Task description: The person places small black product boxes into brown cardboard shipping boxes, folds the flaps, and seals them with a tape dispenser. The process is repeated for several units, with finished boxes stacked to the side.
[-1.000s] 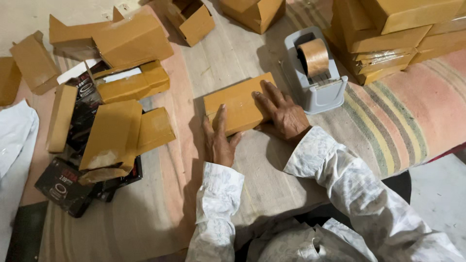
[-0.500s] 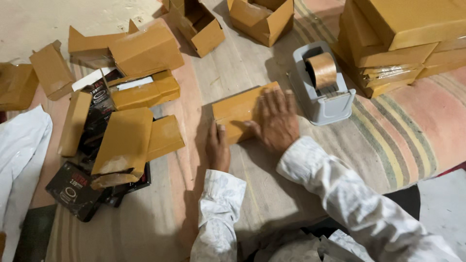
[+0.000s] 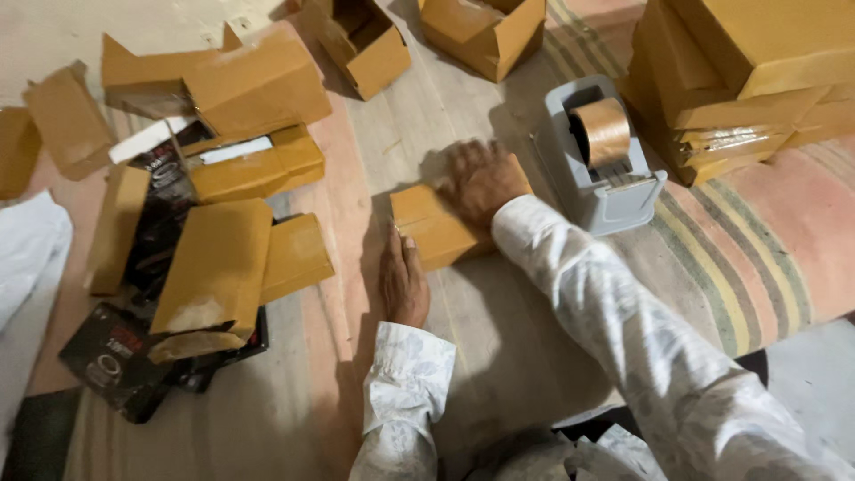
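Note:
A small flat tan cardboard box (image 3: 426,227) lies on the striped mat in the middle of the view. My right hand (image 3: 481,181) rests palm down on top of its far end, fingers spread. My left hand (image 3: 404,278) lies flat on the mat against the box's near left edge, fingertips touching its side. Both arms wear white patterned sleeves. Just right of the box stands a grey tape dispenser (image 3: 598,160) holding a roll of brown tape.
A pile of flat tan boxes (image 3: 218,267) and black packets (image 3: 111,356) lies to the left. Open tan cartons (image 3: 361,40) stand at the top. Stacked closed boxes (image 3: 748,71) fill the upper right. White cloth (image 3: 27,258) lies at the left edge.
My right hand slid from the box's right side onto its top and leftward. The left hand drew back a little along the near edge. The view shifted.

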